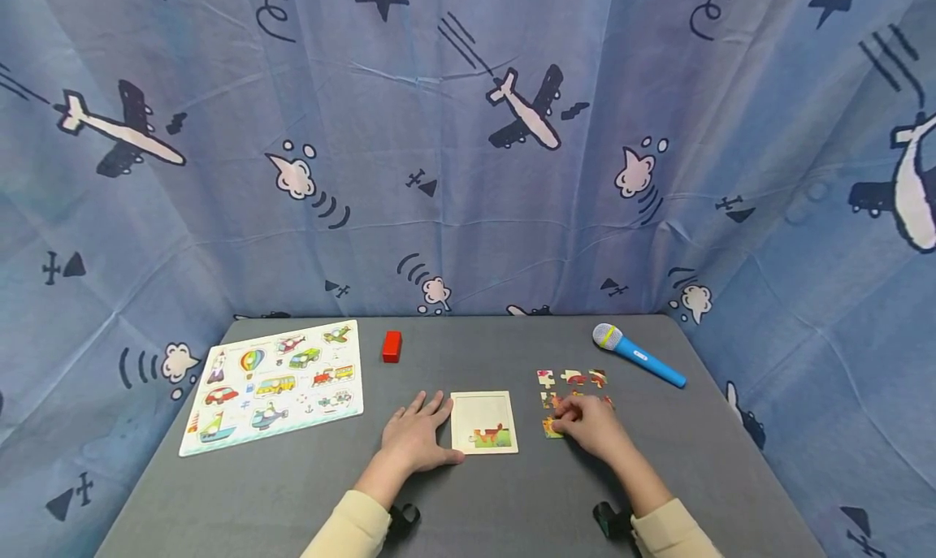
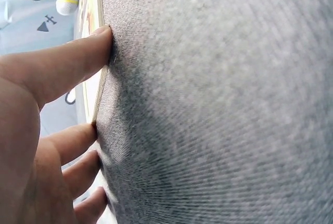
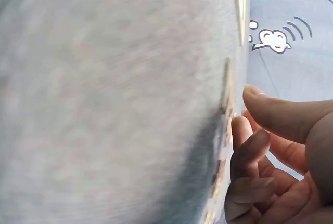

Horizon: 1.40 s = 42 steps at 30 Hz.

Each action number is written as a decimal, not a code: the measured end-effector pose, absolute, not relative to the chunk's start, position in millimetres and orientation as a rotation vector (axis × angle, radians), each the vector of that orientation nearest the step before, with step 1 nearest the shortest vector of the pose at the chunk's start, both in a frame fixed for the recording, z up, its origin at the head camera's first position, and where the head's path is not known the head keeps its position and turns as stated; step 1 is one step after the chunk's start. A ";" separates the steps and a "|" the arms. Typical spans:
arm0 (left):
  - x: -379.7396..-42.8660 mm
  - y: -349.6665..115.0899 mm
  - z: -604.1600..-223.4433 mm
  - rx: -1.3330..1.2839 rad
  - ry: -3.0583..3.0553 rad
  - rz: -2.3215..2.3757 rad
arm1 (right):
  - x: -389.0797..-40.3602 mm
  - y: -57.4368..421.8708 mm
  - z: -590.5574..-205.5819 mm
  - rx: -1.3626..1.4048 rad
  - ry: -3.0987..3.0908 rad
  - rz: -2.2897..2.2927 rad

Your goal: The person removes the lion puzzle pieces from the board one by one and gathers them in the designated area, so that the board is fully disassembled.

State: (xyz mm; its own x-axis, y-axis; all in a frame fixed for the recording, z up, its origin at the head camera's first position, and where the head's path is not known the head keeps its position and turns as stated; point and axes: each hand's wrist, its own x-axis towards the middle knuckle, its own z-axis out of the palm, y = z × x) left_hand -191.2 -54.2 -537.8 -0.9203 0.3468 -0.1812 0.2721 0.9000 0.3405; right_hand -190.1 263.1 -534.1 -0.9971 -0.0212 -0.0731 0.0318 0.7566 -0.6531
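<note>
A square wooden puzzle tray [image 1: 468,408] lies in the middle of the table, with joined jigsaw pieces [image 1: 491,437] in its lower right part. They show part of a brown animal on green. My left hand [image 1: 415,438] is spread flat, its thumb touching the tray's lower left corner and its index finger at the left edge. In the left wrist view, the thumb [image 2: 99,44] presses on the tray's rim. To the right, my right hand [image 1: 591,426] hovers over loose jigsaw pieces [image 1: 574,376], fingers loosely bent near a yellow piece [image 1: 552,430]. No piece shows between its fingertips.
A picture board of vehicles [image 1: 241,395] lies at the left. Behind the tray is a red block [image 1: 392,347]. At the back right lies a blue toy microphone [image 1: 651,363]. A patterned blue curtain [image 1: 439,176] hangs along the back and sides of the grey table [image 1: 314,477].
</note>
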 end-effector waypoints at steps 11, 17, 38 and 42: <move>-189.7 -54.8 -537.6 0.462 2.835 0.455 | -188.2 238.4 -505.3 -0.109 2.885 -1.081; -188.0 -54.9 -536.7 0.479 2.836 0.459 | -190.4 218.9 -501.4 -0.139 2.885 -1.089; -188.0 -53.7 -532.9 0.465 2.837 0.442 | -187.8 173.1 -515.5 -0.369 2.749 -1.208; -187.8 -53.8 -532.2 0.467 2.840 0.449 | -187.4 166.1 -522.6 -0.406 2.754 -1.125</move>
State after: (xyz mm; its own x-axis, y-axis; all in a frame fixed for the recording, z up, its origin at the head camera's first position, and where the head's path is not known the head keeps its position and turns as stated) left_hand -187.8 -53.8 -532.2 -0.9234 0.3431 -0.1720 0.2733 0.9025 0.3329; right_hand -187.4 166.1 -522.6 -0.9540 -0.2987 -0.0260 -0.1951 0.6842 -0.7027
